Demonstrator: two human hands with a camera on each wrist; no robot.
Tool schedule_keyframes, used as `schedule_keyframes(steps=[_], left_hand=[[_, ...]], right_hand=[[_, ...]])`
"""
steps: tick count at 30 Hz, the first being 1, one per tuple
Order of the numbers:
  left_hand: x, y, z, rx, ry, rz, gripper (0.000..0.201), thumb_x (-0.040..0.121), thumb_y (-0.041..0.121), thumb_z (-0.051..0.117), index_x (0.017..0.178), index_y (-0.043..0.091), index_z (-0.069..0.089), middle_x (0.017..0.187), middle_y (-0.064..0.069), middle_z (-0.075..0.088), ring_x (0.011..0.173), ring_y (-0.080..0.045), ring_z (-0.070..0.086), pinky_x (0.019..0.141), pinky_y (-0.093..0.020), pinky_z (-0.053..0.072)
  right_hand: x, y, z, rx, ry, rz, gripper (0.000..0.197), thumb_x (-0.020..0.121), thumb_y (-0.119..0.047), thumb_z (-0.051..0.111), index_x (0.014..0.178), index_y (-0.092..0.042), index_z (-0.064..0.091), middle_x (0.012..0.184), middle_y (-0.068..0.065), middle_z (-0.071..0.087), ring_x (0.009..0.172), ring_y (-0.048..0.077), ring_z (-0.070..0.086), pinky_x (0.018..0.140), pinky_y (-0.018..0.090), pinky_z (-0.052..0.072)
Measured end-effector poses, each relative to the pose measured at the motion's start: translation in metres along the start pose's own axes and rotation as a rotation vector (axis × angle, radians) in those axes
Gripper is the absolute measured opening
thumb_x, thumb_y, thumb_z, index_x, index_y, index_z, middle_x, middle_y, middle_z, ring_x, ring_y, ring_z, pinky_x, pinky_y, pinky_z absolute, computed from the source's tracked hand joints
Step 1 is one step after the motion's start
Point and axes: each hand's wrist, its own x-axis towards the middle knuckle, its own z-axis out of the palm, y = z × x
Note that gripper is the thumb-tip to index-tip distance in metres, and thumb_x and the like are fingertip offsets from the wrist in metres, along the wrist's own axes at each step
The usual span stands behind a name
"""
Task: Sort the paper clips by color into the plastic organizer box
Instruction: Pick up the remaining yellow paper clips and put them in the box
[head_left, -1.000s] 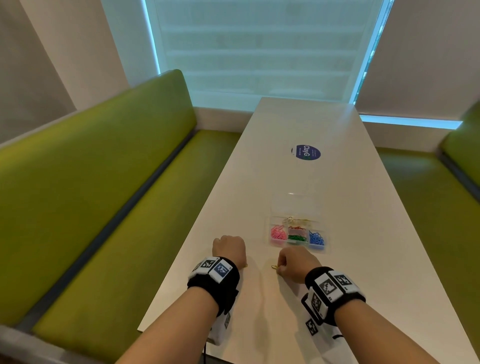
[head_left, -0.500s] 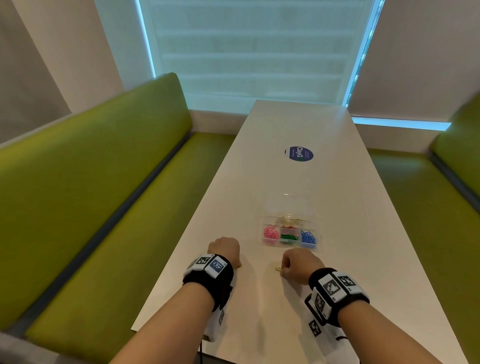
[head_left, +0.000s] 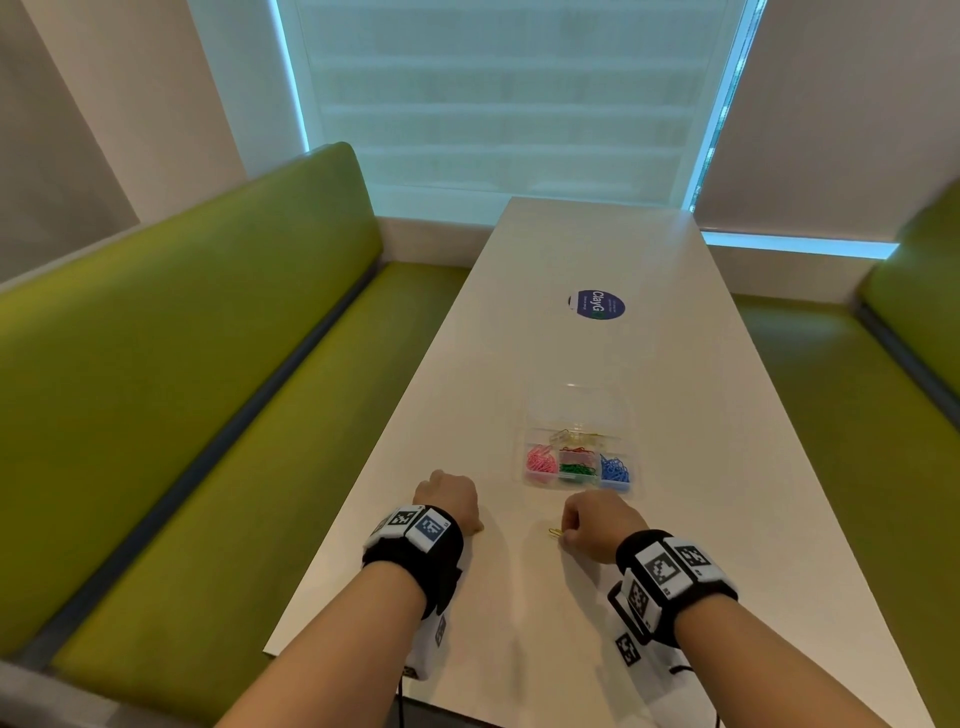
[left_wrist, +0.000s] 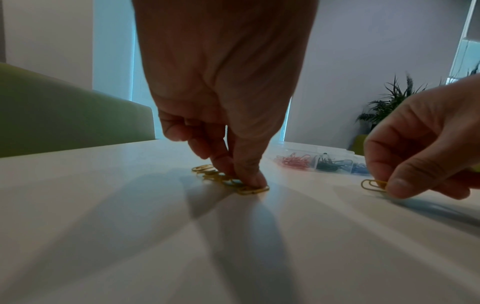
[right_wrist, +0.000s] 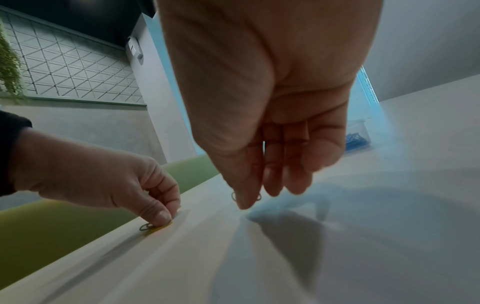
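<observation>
A clear plastic organizer box (head_left: 531, 480) stands open on the white table (head_left: 701, 467). It holds pink (head_left: 540, 461), green (head_left: 576, 469) and blue paper clips (head_left: 615, 469) in front compartments, and yellow ones in the rear. My left hand (head_left: 470, 522) is at the table's left edge and pinches one of several yellow paper clips (left_wrist: 253, 188) lying there. My right hand (head_left: 563, 535), just in front of the box, pinches a single yellow clip (left_wrist: 372, 185) between thumb and finger, low on the table.
A round blue sticker (head_left: 600, 305) lies farther up the table. Green benches (head_left: 208, 364) run along both sides. The box's clear lid (head_left: 576, 405) lies open behind it. The table's left edge is right beside my left hand.
Both hands stay at the same spots on the table, each on its yellow clips. Only the head view has shifted slightly.
</observation>
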Motion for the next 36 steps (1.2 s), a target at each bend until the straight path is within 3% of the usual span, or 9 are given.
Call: schedule_keyframes(steps=[6,10,14,20,24,27,32,36], left_hand=[[-0.011,0.002,-0.003,-0.022,0.008,0.019,0.038,0.093,0.03,0.056,0.127,0.013,0.056,0.133,-0.013,0.046,0.124,-0.027,0.044,0.103,-0.032,0.038],[-0.017,0.003,-0.006,-0.061,0.046,0.069,0.032,0.092,0.025,0.057,0.122,0.015,0.059,0.13,-0.013,0.052,0.12,-0.029,0.05,0.098,-0.032,0.043],[-0.015,0.009,-0.012,-0.154,0.143,0.152,0.026,0.096,0.021,0.051,0.121,0.018,0.059,0.127,-0.008,0.057,0.121,-0.025,0.048,0.097,-0.031,0.039],[-0.008,0.031,-0.026,-0.344,0.24,0.231,0.019,0.095,0.017,0.052,0.108,0.012,0.066,0.115,-0.009,0.061,0.107,-0.023,0.057,0.091,-0.032,0.046],[0.0,0.045,-0.034,-0.415,0.311,0.284,0.02,0.092,0.012,0.051,0.104,0.009,0.067,0.109,-0.008,0.066,0.103,-0.023,0.059,0.089,-0.031,0.048],[0.008,0.05,-0.04,-0.446,0.346,0.3,0.022,0.091,0.012,0.05,0.104,0.01,0.068,0.106,-0.008,0.068,0.101,-0.023,0.06,0.088,-0.031,0.049],[0.023,0.052,-0.045,-0.458,0.357,0.295,0.02,0.089,0.013,0.052,0.103,0.013,0.067,0.102,-0.004,0.069,0.097,-0.021,0.062,0.084,-0.031,0.052],[0.032,0.055,-0.047,-0.457,0.362,0.285,0.021,0.089,0.015,0.051,0.104,0.016,0.066,0.103,-0.002,0.069,0.098,-0.019,0.062,0.084,-0.03,0.052]], right_hand=[[-0.001,-0.002,0.0,-0.004,0.003,-0.011,0.014,0.088,-0.022,0.058,0.098,-0.016,0.067,0.107,0.0,0.065,0.095,0.015,0.057,0.086,0.027,0.05],[-0.001,-0.001,-0.003,0.002,0.003,-0.012,0.014,0.089,-0.021,0.058,0.099,-0.015,0.067,0.108,0.001,0.065,0.09,0.014,0.055,0.087,0.027,0.049],[0.0,0.005,-0.008,0.032,0.016,-0.011,0.014,0.087,-0.022,0.063,0.097,-0.013,0.069,0.106,0.002,0.066,0.093,0.014,0.059,0.089,0.027,0.051],[0.009,0.018,-0.035,0.139,0.163,0.056,0.009,0.083,-0.021,0.067,0.075,-0.02,0.067,0.094,0.0,0.068,0.086,0.011,0.06,0.084,0.027,0.053],[0.028,0.032,-0.061,0.177,0.32,0.151,0.011,0.085,-0.018,0.061,0.086,-0.014,0.071,0.097,0.003,0.07,0.091,0.019,0.063,0.082,0.032,0.054],[0.047,0.039,-0.075,0.15,0.356,0.202,0.016,0.09,-0.018,0.054,0.094,-0.016,0.069,0.105,0.003,0.069,0.097,0.021,0.062,0.083,0.033,0.053],[0.073,0.04,-0.078,0.096,0.319,0.235,0.022,0.094,-0.015,0.046,0.103,-0.016,0.065,0.111,0.005,0.066,0.102,0.023,0.06,0.081,0.031,0.048],[0.085,0.04,-0.073,0.094,0.251,0.222,0.022,0.093,-0.014,0.046,0.103,-0.015,0.067,0.114,0.005,0.065,0.105,0.023,0.059,0.086,0.033,0.05]])
